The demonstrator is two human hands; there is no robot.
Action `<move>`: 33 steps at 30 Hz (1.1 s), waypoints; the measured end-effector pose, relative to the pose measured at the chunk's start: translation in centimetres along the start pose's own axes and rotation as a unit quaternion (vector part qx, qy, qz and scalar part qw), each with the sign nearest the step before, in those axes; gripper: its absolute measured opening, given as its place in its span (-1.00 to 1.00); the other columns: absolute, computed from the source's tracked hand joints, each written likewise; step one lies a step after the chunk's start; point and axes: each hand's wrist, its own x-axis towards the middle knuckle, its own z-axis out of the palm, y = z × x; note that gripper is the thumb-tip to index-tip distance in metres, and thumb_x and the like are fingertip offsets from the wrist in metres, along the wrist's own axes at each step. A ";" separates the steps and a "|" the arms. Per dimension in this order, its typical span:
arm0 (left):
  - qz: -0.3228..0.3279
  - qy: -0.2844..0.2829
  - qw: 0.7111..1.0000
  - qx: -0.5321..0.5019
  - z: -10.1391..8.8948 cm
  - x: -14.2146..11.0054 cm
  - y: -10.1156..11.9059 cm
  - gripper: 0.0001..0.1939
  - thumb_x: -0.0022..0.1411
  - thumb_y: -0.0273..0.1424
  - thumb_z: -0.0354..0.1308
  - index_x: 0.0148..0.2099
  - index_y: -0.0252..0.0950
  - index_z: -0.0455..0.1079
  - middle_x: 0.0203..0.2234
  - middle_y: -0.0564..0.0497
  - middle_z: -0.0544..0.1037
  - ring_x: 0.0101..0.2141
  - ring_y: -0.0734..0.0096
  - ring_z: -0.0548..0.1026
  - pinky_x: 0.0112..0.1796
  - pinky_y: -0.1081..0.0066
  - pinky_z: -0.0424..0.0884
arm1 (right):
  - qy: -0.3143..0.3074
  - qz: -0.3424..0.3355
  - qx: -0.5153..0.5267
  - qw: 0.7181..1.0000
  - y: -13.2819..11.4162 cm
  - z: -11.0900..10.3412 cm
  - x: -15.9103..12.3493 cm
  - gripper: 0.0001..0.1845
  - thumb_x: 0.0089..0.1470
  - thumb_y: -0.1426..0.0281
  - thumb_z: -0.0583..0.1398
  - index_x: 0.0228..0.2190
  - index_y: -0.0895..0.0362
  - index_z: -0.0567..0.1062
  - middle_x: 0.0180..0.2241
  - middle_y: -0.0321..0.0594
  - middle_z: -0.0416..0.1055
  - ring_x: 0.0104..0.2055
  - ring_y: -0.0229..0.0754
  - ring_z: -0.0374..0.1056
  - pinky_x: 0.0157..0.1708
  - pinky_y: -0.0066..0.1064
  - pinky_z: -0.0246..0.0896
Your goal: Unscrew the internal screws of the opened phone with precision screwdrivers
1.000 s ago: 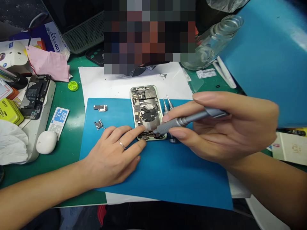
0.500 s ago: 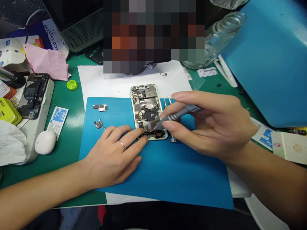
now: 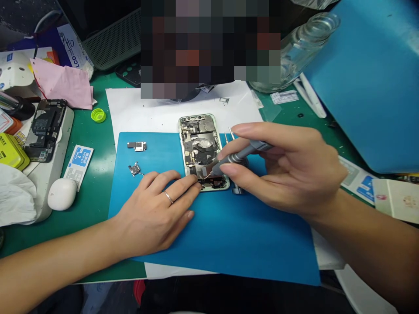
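An opened smartphone (image 3: 203, 150) lies on a blue mat (image 3: 229, 244), its board and inner parts bare. My left hand (image 3: 157, 209), with a ring on one finger, rests palm down on the mat. Its fingers are stretched out, and the fingertips touch the phone's lower left end. Pinched between thumb and fingers, a grey precision screwdriver (image 3: 244, 153) is in my right hand (image 3: 291, 168). Its thin tip points down at the phone's lower end; whether it sits in a screw I cannot tell. Thin metal shafts (image 3: 231, 134) stick out behind the right fingers.
Two small phone parts, a speaker-like module (image 3: 136, 146) and a metal bracket (image 3: 135, 168), lie left on the mat. Farther left are a white earbud case (image 3: 62, 194), another opened phone (image 3: 46, 131) and a green cap (image 3: 98, 115). A glass jar (image 3: 301, 52) stands back right.
Little differs: the view has shifted slightly. My right hand and the screwdriver have tilted a touch, with the tip still at the phone's lower end. My left hand stays put.
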 end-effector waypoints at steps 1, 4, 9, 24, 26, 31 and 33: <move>0.000 -0.001 1.000 0.001 0.0 0.0 0.0 -0.59 0.53 -0.37 -0.04 0.28 -0.47 0.33 0.22 -0.20 0.45 0.09 0.00 0.37 -0.05 0.06 0.30 | 0.001 -0.003 -0.002 1.000 0.0 0.0 0.0 -0.25 0.08 0.52 0.38 0.23 -0.16 0.37 -0.15 -0.34 0.62 -0.34 -0.12 0.61 -0.39 -0.32 0.61; 0.000 -0.004 1.000 0.004 0.0 0.0 0.1 -0.58 0.54 -0.36 -0.05 0.29 -0.47 0.32 0.23 -0.20 0.44 0.09 -0.01 0.36 -0.04 0.06 0.30 | 0.000 -0.010 -0.005 1.000 0.1 0.0 -0.1 -0.21 0.07 0.53 0.38 0.26 -0.16 0.34 -0.14 -0.34 0.61 -0.34 -0.12 0.61 -0.39 -0.32 0.60; 0.001 -0.007 1.000 0.005 0.0 0.0 0.0 -0.58 0.52 -0.35 -0.04 0.29 -0.46 0.32 0.22 -0.22 0.44 0.09 0.00 0.38 -0.03 0.06 0.31 | -0.003 0.010 -0.009 1.000 -0.1 0.1 -0.2 -0.18 0.08 0.49 0.38 0.28 -0.23 0.30 -0.12 -0.34 0.61 -0.33 -0.08 0.61 -0.38 -0.25 0.61; -0.009 0.005 1.000 -0.002 0.0 -0.4 0.1 -0.57 0.50 -0.35 0.01 0.30 -0.43 0.32 0.21 -0.23 0.44 0.09 -0.01 0.40 -0.02 0.07 0.33 | -0.002 -0.030 -0.025 0.999 -0.4 0.2 0.8 -0.35 0.14 0.46 0.35 0.22 -0.04 0.37 -0.27 -0.25 0.63 -0.40 -0.18 0.56 -0.38 -0.37 0.59; -0.009 0.006 1.000 -0.004 0.0 -0.4 0.0 -0.57 0.51 -0.35 0.00 0.30 -0.44 0.32 0.22 -0.22 0.44 0.09 -0.01 0.39 -0.02 0.06 0.33 | -0.003 -0.027 -0.021 0.999 -0.3 0.2 0.7 -0.35 0.14 0.46 0.35 0.22 -0.04 0.36 -0.25 -0.24 0.64 -0.40 -0.19 0.57 -0.37 -0.37 0.59; -0.008 0.004 1.000 -0.013 0.1 -0.4 0.0 -0.57 0.53 -0.36 -0.03 0.31 -0.46 0.31 0.24 -0.18 0.43 0.09 -0.02 0.36 -0.01 0.05 0.30 | -0.002 -0.012 -0.013 1.000 -0.2 0.1 0.4 -0.35 0.12 0.47 0.36 0.21 -0.05 0.39 -0.21 -0.24 0.64 -0.39 -0.19 0.57 -0.35 -0.37 0.60; -0.008 0.003 1.000 -0.012 0.1 -0.4 0.0 -0.57 0.53 -0.36 -0.03 0.31 -0.46 0.31 0.24 -0.17 0.42 0.09 -0.02 0.36 -0.02 0.04 0.29 | -0.002 -0.013 -0.013 1.000 -0.2 0.1 0.4 -0.34 0.12 0.48 0.36 0.21 -0.06 0.38 -0.20 -0.25 0.64 -0.39 -0.20 0.57 -0.34 -0.38 0.60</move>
